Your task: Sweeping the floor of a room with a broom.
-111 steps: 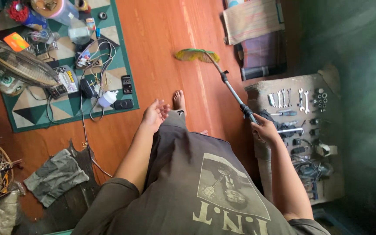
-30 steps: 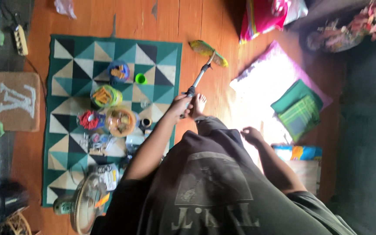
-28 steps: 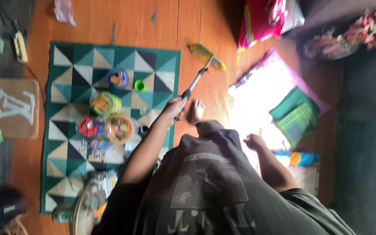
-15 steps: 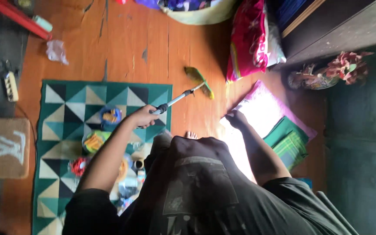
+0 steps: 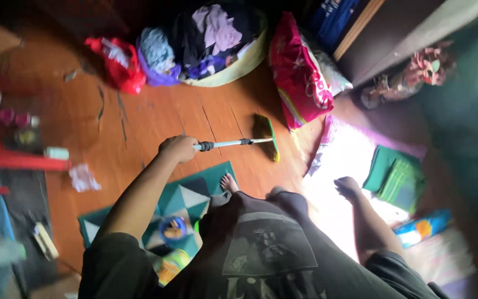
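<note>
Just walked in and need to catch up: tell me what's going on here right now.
A person stands barefoot on a wooden floor, holding a broom by its handle in the left hand. The broom head rests on the boards close to a red pillow. The right hand hangs free, holding nothing, over a brightly lit mat. A patterned teal rug with small containers lies by the feet, and a pile of clothes sits further off.
</note>
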